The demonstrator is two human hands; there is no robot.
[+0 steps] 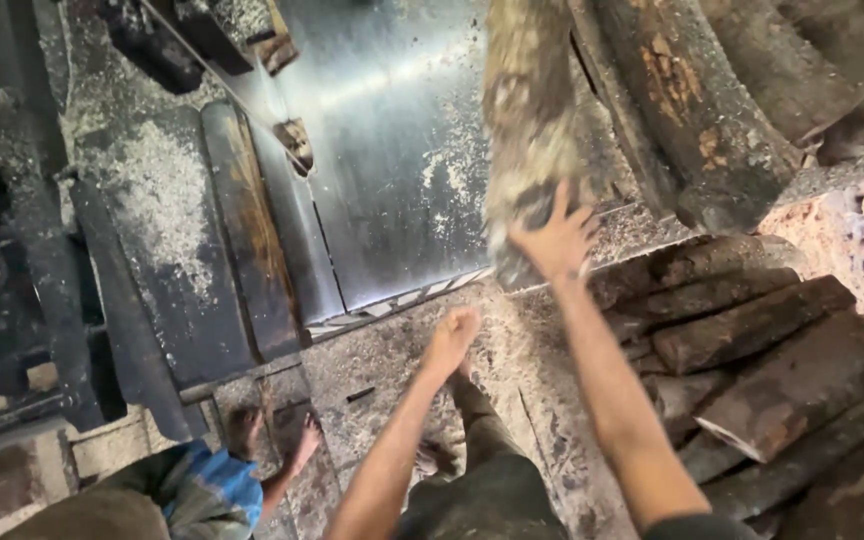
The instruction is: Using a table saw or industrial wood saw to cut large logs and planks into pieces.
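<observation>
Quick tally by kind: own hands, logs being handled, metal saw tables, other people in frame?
Own hands: 2 (right hand on the log, left hand free, fist-like)
Log being handled: 1 (pale log, blurred, on the table)
Metal table: 1
Other person: 1 (blue sleeve, lower left)
Total: 5
The stacked logs at right overlap too much to count.

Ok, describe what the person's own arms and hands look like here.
Both arms are bare from the lower frame edge up to the hands: no sleeves, gloves, watch or bands visible. The left hand and right hand are uncovered. The arms are slim, and fine sawdust seems to cling around the right hand's fingers.
</observation>
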